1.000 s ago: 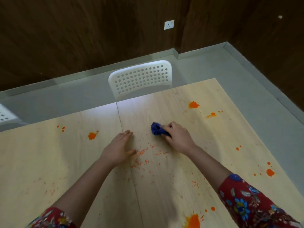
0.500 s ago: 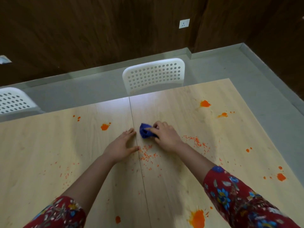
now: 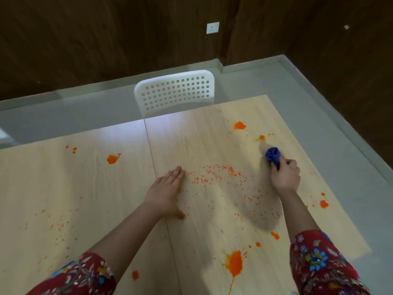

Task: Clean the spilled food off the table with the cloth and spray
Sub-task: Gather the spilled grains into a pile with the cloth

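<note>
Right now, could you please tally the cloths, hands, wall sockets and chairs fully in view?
blue cloth: 1
hands: 2, the left hand flat on the table, the right hand gripping the cloth
wall socket: 1
white chair: 1
Total: 5

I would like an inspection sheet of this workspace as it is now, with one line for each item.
Surface: light wooden table, with orange splats and scattered orange crumbs.
Job's things: blue cloth bunched in the right hand; spray not seen.
Clutter: nothing seen.
Grippers: left hand flat on the table, fingers straight; right hand grips the cloth.
Cables: nothing seen.
Surroundings: white chair, grey floor, dark wooden wall, wall socket.
</note>
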A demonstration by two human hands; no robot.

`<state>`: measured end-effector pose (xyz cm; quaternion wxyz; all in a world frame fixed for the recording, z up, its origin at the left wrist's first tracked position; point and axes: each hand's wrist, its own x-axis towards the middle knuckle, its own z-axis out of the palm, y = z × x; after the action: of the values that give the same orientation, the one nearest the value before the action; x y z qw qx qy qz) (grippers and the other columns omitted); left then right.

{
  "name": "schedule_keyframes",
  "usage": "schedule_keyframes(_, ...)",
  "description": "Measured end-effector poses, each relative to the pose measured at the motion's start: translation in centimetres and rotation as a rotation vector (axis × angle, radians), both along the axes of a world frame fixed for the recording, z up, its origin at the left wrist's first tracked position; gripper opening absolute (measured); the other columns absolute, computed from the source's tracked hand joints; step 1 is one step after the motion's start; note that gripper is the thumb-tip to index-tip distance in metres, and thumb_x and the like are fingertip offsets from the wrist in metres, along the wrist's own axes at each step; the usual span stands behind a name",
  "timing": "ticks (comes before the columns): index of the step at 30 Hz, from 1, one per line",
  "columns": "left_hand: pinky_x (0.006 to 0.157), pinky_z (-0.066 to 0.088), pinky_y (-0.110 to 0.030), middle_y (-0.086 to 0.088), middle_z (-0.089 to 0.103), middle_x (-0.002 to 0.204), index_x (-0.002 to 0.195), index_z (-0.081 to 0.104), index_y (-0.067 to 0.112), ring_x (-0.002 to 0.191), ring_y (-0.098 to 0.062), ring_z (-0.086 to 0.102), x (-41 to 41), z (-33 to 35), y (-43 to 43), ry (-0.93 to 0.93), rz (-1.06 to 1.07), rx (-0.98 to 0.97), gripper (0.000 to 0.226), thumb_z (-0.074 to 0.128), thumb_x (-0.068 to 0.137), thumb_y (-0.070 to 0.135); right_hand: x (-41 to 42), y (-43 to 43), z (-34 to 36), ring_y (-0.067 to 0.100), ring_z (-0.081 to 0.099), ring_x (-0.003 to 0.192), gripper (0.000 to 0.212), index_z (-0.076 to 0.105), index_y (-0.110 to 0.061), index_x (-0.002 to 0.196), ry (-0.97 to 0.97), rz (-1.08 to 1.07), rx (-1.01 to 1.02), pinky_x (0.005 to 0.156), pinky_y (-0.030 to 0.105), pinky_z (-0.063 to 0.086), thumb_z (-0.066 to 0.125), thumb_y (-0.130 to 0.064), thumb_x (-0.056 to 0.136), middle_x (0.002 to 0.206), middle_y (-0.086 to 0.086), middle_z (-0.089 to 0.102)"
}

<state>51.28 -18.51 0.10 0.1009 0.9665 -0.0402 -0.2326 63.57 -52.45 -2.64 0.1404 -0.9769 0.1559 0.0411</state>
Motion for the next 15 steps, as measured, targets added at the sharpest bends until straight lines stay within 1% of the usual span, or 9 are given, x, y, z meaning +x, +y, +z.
schedule_keyframes(3, 0.120, 0.005, -0.031, 0.007, -0.020, 0.160, 0.153, -0.014, 0.023, 0.149, -0.013, -0.006, 0.3, 0.1, 0.0, 0.021, 0.019, 0.017, 0.142, 0.080, 0.054, 0.064, -1.2, 2.6, 0.1, 0.035, 0.045, 0.112, 0.040, 0.048, -0.019, 0.135, -0.004, 0.074, -0.026, 0.089, 0.045, 0.044, 0.048, -0.031, 0.097, 0.125, 0.014, 0.044)
schedule_keyframes(5, 0.121, 0.006, -0.031, 0.007, -0.018, 0.160, 0.153, -0.011, 0.024, 0.149, -0.013, -0.005, 0.4, 0.2, -0.2, 0.025, 0.032, 0.015, 0.142, 0.081, 0.053, 0.063, -2.6, 5.8, 0.3, 0.031, 0.046, 0.109, 0.042, 0.047, -0.022, 0.136, -0.024, 0.157, -0.010, 0.089, 0.042, 0.043, 0.050, -0.029, 0.095, 0.125, 0.012, 0.045)
schedule_keyframes(7, 0.121, 0.008, -0.032, 0.007, -0.016, 0.161, 0.153, -0.009, 0.024, 0.149, -0.013, -0.003, 0.4, 0.2, -0.3, 0.025, 0.046, 0.020, 0.143, 0.082, 0.051, 0.062, -4.3, 9.3, 0.5, 0.026, 0.047, 0.108, 0.047, 0.045, -0.025, 0.140, -0.047, 0.308, 0.033, 0.090, 0.039, 0.042, 0.052, -0.026, 0.094, 0.125, 0.008, 0.047)
schedule_keyframes(9, 0.121, 0.010, -0.033, 0.007, -0.015, 0.161, 0.153, -0.009, 0.024, 0.149, -0.014, -0.002, 0.5, 0.4, -0.4, 0.027, 0.051, 0.032, 0.142, 0.083, 0.051, 0.062, -5.4, 10.9, 0.6, 0.022, 0.047, 0.109, 0.048, 0.045, -0.026, 0.141, -0.071, 0.455, 0.097, 0.091, 0.035, 0.044, 0.053, -0.023, 0.094, 0.124, 0.004, 0.049)
schedule_keyframes(10, 0.121, 0.010, -0.033, 0.007, -0.014, 0.161, 0.154, -0.009, 0.024, 0.149, -0.014, -0.002, 0.5, 0.5, -0.5, 0.033, 0.048, 0.038, 0.142, 0.083, 0.052, 0.061, -5.4, 10.7, 0.7, 0.021, 0.048, 0.108, 0.047, 0.046, -0.024, 0.141, -0.088, 0.462, 0.138, 0.090, 0.034, 0.045, 0.053, -0.022, 0.094, 0.123, 0.003, 0.049)
schedule_keyframes(11, 0.121, 0.010, -0.034, 0.006, -0.014, 0.161, 0.154, -0.008, 0.023, 0.149, -0.015, -0.001, 0.5, 0.6, -0.6, 0.041, 0.046, 0.050, 0.142, 0.084, 0.053, 0.060, -5.0, 10.0, 0.8, 0.022, 0.049, 0.107, 0.046, 0.048, -0.022, 0.139, -0.111, 0.414, 0.166, 0.088, 0.034, 0.046, 0.053, -0.021, 0.094, 0.122, 0.004, 0.050)
schedule_keyframes(13, 0.121, 0.010, -0.036, 0.004, -0.013, 0.161, 0.154, -0.008, 0.021, 0.149, -0.016, -0.001, 0.6, 1.0, -1.0, 0.048, 0.034, 0.095, 0.142, 0.084, 0.053, 0.060, -4.3, 7.8, 0.7, 0.027, 0.049, 0.106, 0.040, 0.051, -0.016, 0.135, -0.143, 0.216, 0.163, 0.084, 0.038, 0.047, 0.051, -0.022, 0.095, 0.121, 0.009, 0.050)
schedule_keyframes(15, 0.121, 0.009, -0.039, 0.001, -0.010, 0.162, 0.154, -0.007, 0.018, 0.149, -0.018, 0.000, 0.9, 1.2, -1.4, 0.044, 0.014, 0.152, 0.142, 0.083, 0.053, 0.061, -4.3, 6.1, 0.5, 0.031, 0.048, 0.106, 0.037, 0.050, -0.013, 0.132, -0.082, 0.035, 0.079, 0.083, 0.039, 0.046, 0.048, -0.026, 0.097, 0.120, 0.013, 0.048)
